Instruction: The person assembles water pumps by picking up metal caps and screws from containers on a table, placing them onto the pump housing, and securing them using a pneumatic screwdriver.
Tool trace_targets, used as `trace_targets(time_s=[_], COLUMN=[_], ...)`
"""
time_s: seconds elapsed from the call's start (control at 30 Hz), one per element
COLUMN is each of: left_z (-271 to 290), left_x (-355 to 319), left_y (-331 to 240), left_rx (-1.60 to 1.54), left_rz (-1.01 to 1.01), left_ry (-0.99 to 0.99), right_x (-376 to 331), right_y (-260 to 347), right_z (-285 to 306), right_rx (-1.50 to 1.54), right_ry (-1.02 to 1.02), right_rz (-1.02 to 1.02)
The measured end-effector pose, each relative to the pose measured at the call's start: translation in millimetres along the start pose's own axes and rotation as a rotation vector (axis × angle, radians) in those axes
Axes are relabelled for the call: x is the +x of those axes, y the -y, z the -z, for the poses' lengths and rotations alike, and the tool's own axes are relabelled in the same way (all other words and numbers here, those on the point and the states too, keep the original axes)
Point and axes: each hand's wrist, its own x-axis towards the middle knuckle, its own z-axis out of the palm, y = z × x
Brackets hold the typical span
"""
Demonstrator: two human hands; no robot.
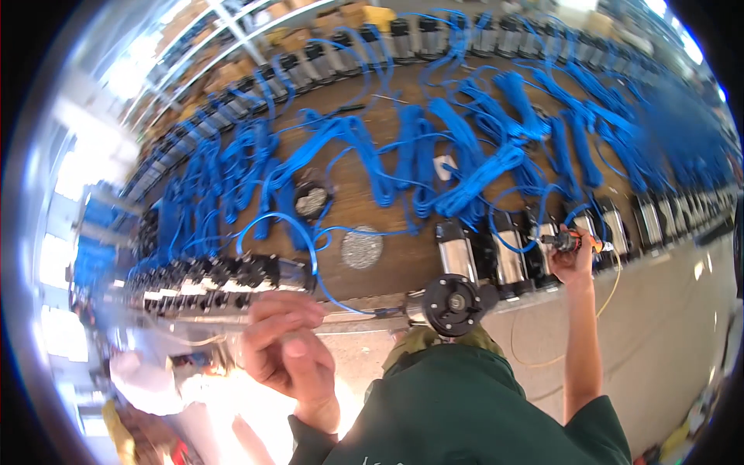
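My right hand [572, 267] is wrapped round an orange and black power screwdriver [570, 242], held above the row of pumps at the right, with a thin yellowish hose [612, 298] trailing from it. To the left, my left hand [291, 353] is raised in front of the table edge, fingers curled and thumb drawn in; whatever it may hold is too small to make out. Between my hands a cylindrical pump [456, 304] lies at the table edge, its round black end with screws facing me. A blue cable [341, 304] runs from its left side.
Coiled blue cables [372, 159] cover much of the brown table [349, 283]. A pile of small metal parts [362, 248] and a dish of them [311, 201] lie near the middle. Rows of silver pumps [511, 252] line the edges. A person in white headwear [147, 380] is at the left.
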Motion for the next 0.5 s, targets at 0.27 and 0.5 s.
trace_targets(time_s=[0.27,0.5], left_z=[62.4,145.5], left_x=[-134.2,-278.7], left_y=[10.7,5.7], left_rx=[0.556,0.861], left_rz=[0.637,1.017], left_ry=[0.210,0.201], right_x=[97.9,144.1], right_y=[-8.4,28.6], right_z=[8.1,63.2], right_rx=[-0.497,-0.548], right_ry=[-0.112,-0.073], right_rz=[-0.285,-0.325])
